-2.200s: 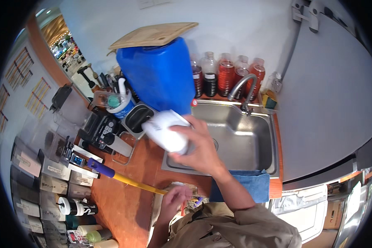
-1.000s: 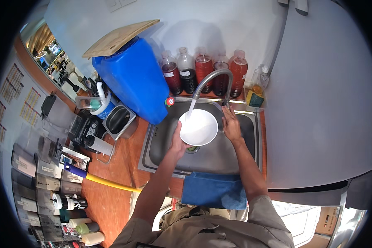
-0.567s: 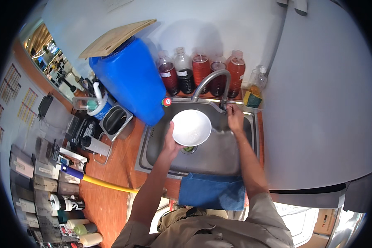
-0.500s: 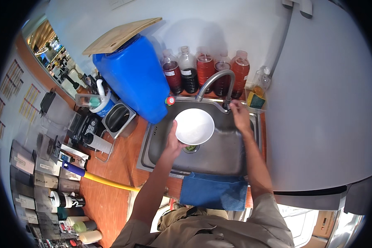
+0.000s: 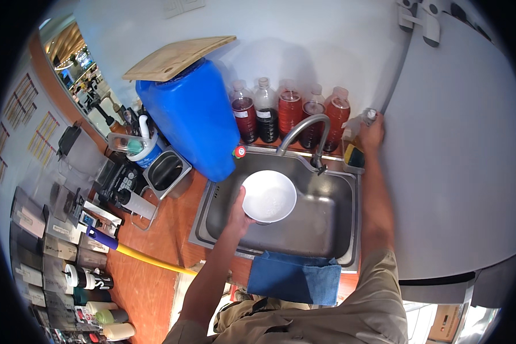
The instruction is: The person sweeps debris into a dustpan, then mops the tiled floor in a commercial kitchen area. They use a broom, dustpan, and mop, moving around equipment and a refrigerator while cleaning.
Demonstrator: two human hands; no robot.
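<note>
My left hand (image 5: pixel 240 212) grips the left rim of a white bowl (image 5: pixel 269 196), holding it tilted over the steel sink (image 5: pixel 321 223). The inside of the bowl shows a few wet-looking marks. At the back right corner, beyond the sink, my right hand (image 5: pixel 371 135) is closed round a small clear bottle (image 5: pixel 371 116), most of which the hand hides. Just left of that hand a yellow and dark green sponge (image 5: pixel 354 155) sits in a clear holder. The curved faucet (image 5: pixel 304 123) stands at the sink's back edge, between the bowl and my right hand.
Several bottles of red and dark liquid (image 5: pixel 290 109) line the wall behind the sink. A large blue container (image 5: pixel 192 114) with a wooden board (image 5: pixel 178 57) on top stands left of them. A blue cloth (image 5: pixel 294 278) hangs at the front edge. A grey panel (image 5: pixel 453 155) rises on the right.
My right hand has left the faucet handle and moved right and back to the clear bottle. The left hand still holds the bowl over the sink. The view has shifted slightly.
</note>
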